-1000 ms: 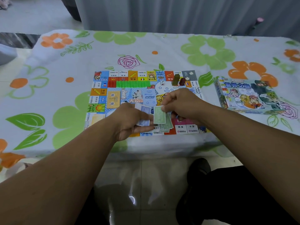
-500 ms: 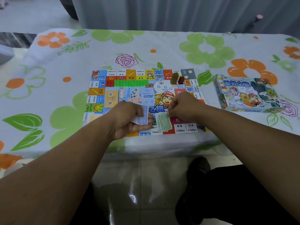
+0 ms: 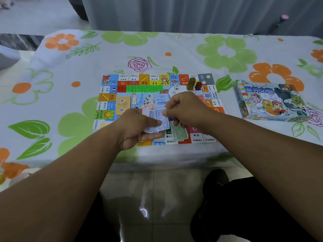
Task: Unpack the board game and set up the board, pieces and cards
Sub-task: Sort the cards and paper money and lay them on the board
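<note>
- Game board point(image 3: 122, 95): near-middle squares hidden under both hands.
- Blue notes point(image 3: 158, 117), above the board's near half: print blurred and count unclear. The lower part is covered by the left hand point(image 3: 136, 126), one top corner by the right hand point(image 3: 185, 109).
- Green notes point(image 3: 180, 135), on the board's near edge: upper ends hidden under the right hand.
- Die point(image 3: 176, 87), at the board's far side: pips too small to read.
- Grey object point(image 3: 7, 56), far left of the board: cut off by the frame edge.

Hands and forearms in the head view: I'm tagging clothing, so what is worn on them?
Nothing visible. The left hand and right hand are bare, without gloves; the left forearm and right forearm show no sleeve, watch or band.
</note>
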`<state>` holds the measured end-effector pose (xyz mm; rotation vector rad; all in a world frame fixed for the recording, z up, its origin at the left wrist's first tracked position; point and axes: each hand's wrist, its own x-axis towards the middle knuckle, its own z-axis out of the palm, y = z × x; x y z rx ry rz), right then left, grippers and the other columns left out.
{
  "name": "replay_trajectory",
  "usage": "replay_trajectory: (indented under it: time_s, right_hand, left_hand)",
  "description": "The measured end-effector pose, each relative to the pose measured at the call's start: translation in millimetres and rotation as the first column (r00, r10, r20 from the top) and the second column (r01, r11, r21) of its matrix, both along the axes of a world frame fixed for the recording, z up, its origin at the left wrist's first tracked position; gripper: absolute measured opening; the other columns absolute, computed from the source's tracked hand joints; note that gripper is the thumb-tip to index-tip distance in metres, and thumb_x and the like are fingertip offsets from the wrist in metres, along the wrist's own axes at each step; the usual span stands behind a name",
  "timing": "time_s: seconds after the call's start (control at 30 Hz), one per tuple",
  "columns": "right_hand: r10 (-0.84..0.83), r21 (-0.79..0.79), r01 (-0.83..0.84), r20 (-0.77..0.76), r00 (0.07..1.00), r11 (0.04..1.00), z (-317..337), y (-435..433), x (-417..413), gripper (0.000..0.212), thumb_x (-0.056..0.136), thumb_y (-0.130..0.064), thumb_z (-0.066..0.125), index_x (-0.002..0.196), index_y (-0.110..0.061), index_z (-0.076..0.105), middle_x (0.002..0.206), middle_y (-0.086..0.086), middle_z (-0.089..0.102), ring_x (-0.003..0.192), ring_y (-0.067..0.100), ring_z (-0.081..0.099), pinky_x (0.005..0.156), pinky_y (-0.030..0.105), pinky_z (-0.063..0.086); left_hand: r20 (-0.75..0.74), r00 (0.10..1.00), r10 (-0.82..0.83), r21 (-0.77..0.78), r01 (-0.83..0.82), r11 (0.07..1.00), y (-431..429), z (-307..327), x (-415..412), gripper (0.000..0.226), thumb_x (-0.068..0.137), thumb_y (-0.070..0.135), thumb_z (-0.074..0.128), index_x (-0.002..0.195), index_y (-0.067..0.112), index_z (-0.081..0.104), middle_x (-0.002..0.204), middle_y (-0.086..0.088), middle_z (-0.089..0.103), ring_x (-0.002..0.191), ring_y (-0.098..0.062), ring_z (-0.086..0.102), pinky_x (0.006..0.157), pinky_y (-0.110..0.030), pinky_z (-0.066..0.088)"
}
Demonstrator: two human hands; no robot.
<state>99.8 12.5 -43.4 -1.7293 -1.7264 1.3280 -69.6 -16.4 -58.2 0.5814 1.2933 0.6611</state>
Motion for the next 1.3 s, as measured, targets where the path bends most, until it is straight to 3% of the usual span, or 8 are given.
replay_trajectory:
  time_s: [0.2, 0.3, 0.43, 0.63, 0.8, 0.9, 1.07, 1.3]
  right_hand:
    - [-0.072, -0.118, 0.071, -0.007, 0.997, 0.990, -2.6, 6.3, -5.4, 0.017, 0.092, -0.008, 0.069, 0.099, 0.007, 0.066, 0.082, 0.017, 0.069, 0.053, 0.016, 0.060, 0.048, 0.027, 0.041]
    - [-0.043, -0.150, 0.042, -0.004, 0.999, 0.988, -5.6, 4.3, -10.9, 0.014, 0.091, -0.009, 0.071, 0.098, 0.004, 0.068, 0.084, 0.016, 0.072, 0.057, 0.016, 0.063, 0.047, 0.027, 0.043]
    - [-0.010, -0.160, 0.010, 0.006, 1.000, 0.987, -11.5, 2.5, -23.9, 0.010, 0.088, -0.011, 0.076, 0.090, -0.002, 0.070, 0.065, 0.004, 0.071, 0.047, 0.009, 0.063, 0.043, 0.022, 0.043]
    - [0.009, -0.167, -0.002, 0.041, 0.999, 0.986, -19.0, 2.5, -43.3, 0.013, 0.087, -0.010, 0.076, 0.090, 0.002, 0.072, 0.080, 0.016, 0.075, 0.043, 0.009, 0.060, 0.038, 0.017, 0.039]
    - [-0.021, -0.134, 0.034, 0.097, 0.995, 0.990, -19.7, 5.3, -45.6, 0.022, 0.085, -0.010, 0.078, 0.092, 0.009, 0.072, 0.077, 0.019, 0.074, 0.040, 0.009, 0.058, 0.037, 0.016, 0.040]
    - [-0.037, -0.117, 0.048, 0.097, 0.995, 0.992, -16.7, 6.0, -47.3, 0.021, 0.089, -0.009, 0.074, 0.095, 0.011, 0.070, 0.074, 0.017, 0.073, 0.036, 0.008, 0.054, 0.036, 0.015, 0.037]
    - [0.006, -0.102, -0.017, -0.105, 0.995, 0.995, -10.3, 1.3, -59.5, 0.029, 0.096, -0.029, 0.066, 0.102, -0.001, 0.066, 0.083, 0.011, 0.070, 0.045, 0.011, 0.053, 0.045, 0.023, 0.036]
    - [0.006, -0.071, -0.009, -0.042, 0.999, 0.997, -11.6, 4.0, -61.2, 0.020, 0.089, -0.012, 0.074, 0.102, 0.001, 0.067, 0.064, 0.006, 0.060, 0.042, 0.009, 0.053, 0.044, 0.024, 0.037]
  left_hand:
    - [-0.077, 0.982, 0.174, 0.024, -0.173, 0.985, 6.5, 0.9, -25.0, 0.017, 0.095, 0.000, 0.059, 0.110, -0.006, 0.064, 0.092, -0.017, 0.075, 0.084, -0.029, 0.075, 0.067, -0.036, 0.062]
    - [-0.069, 0.977, 0.202, 0.037, -0.200, 0.979, 8.1, 6.0, -34.8, 0.016, 0.095, 0.000, 0.057, 0.107, -0.005, 0.066, 0.091, -0.017, 0.073, 0.078, -0.026, 0.074, 0.065, -0.035, 0.062]
    - [-0.043, 0.973, 0.228, 0.005, -0.228, 0.974, 4.5, 9.0, -39.9, 0.031, 0.090, -0.002, 0.048, 0.118, -0.003, 0.060, 0.087, -0.016, 0.072, 0.074, -0.026, 0.072, 0.064, -0.037, 0.062]
    - [-0.041, 0.972, 0.233, -0.007, -0.234, 0.972, -2.1, 10.7, -49.0, 0.035, 0.091, -0.009, 0.039, 0.121, -0.007, 0.057, 0.101, -0.023, 0.070, 0.084, -0.033, 0.074, 0.066, -0.041, 0.063]
    - [-0.037, 0.975, 0.221, -0.018, -0.222, 0.975, -2.4, 8.5, -55.5, 0.040, 0.090, -0.018, 0.049, 0.129, -0.008, 0.051, 0.135, -0.025, 0.055, 0.093, -0.041, 0.072, 0.061, -0.040, 0.061]
    - [-0.030, 0.976, 0.214, -0.016, -0.215, 0.977, -3.4, 6.9, -56.8, 0.042, 0.089, -0.018, 0.054, 0.129, -0.004, 0.055, 0.125, -0.021, 0.064, 0.090, -0.037, 0.074, 0.060, -0.037, 0.061]
    - [-0.033, 0.985, 0.172, 0.006, -0.172, 0.985, -6.9, 7.4, -56.2, 0.035, 0.087, -0.016, 0.061, 0.119, -0.001, 0.063, 0.108, -0.017, 0.074, 0.084, -0.030, 0.076, 0.061, -0.035, 0.062]
    - [-0.096, 0.983, 0.159, 0.005, -0.159, 0.987, -7.4, 4.2, -57.6, 0.030, 0.087, -0.014, 0.062, 0.114, -0.002, 0.063, 0.107, -0.018, 0.073, 0.085, -0.029, 0.076, 0.061, -0.035, 0.062]
